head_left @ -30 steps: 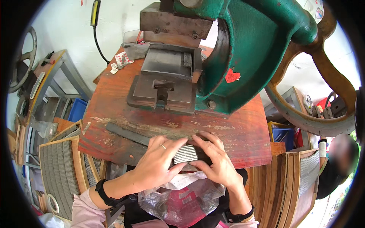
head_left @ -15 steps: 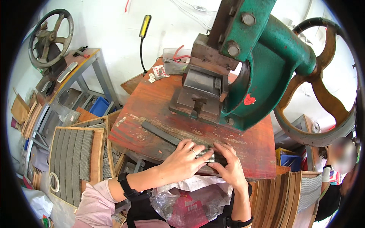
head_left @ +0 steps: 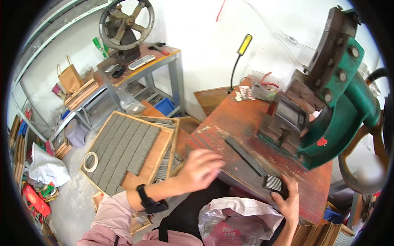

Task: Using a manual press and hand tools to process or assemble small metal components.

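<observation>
My left hand (head_left: pixel 201 169) is in the air between the wooden table and the tray at its left. Motion smears its fingers, and I cannot tell whether they hold anything. At the table's front edge my right hand (head_left: pixel 289 196) has its thumb and fingers closed around a small block of grey ridged strips (head_left: pixel 271 183). The side of the block nearest the palm is dark and partly hidden by the fingers. A long dark flat bar (head_left: pixel 245 156) lies on the tabletop, its near end close to the block.
A green hand press (head_left: pixel 328 127) stands on the red-brown table (head_left: pixel 217 119). Left of it, a wooden tray (head_left: pixel 141 180) holds rows of grey ridged strips. A plastic bag (head_left: pixel 242 223) lies on my lap. A second handwheel press (head_left: pixel 126 24) stands on the far bench.
My left hand has left the block and moved left, away from the table. My right hand stays at the block. The view has swung left.
</observation>
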Action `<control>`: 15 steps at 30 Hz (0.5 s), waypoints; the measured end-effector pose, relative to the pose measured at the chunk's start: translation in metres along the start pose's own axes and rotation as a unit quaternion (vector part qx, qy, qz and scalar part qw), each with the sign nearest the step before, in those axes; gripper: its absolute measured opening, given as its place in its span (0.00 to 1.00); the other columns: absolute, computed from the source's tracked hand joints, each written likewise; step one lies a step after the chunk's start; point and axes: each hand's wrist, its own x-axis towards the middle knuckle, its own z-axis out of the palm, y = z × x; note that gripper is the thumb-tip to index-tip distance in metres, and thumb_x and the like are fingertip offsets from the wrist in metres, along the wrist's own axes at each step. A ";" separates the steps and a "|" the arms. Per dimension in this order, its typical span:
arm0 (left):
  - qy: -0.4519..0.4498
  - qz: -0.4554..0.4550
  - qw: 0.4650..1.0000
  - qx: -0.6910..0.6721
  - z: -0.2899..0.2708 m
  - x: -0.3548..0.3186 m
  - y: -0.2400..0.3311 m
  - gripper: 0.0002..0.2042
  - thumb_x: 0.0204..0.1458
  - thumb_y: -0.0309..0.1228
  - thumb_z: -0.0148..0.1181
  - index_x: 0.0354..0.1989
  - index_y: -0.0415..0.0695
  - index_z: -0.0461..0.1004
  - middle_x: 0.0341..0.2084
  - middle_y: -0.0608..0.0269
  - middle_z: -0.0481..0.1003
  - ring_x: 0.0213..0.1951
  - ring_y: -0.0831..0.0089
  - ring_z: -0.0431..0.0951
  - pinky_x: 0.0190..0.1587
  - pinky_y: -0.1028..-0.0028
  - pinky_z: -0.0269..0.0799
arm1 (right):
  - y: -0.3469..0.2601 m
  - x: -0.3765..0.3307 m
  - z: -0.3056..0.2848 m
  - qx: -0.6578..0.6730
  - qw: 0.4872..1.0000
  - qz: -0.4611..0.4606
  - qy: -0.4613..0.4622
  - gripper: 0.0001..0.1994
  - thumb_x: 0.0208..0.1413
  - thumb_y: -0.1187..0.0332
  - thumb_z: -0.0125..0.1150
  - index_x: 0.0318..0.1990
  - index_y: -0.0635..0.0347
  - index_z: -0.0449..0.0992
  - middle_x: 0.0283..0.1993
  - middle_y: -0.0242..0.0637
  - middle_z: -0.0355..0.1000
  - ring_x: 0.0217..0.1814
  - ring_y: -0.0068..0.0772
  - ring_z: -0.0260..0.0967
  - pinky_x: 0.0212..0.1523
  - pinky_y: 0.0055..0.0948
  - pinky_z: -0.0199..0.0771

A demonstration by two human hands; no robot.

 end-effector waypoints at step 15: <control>-0.181 -0.358 0.901 0.163 -0.177 -0.114 -0.085 0.07 0.49 0.25 0.58 0.37 0.41 0.77 0.33 0.54 0.77 0.38 0.55 0.74 0.43 0.62 0.69 | 0.005 -0.005 -0.001 0.247 0.962 0.111 0.039 0.37 0.49 0.52 0.64 0.60 0.71 0.61 0.58 0.49 0.64 0.61 0.40 0.61 0.62 0.35 0.57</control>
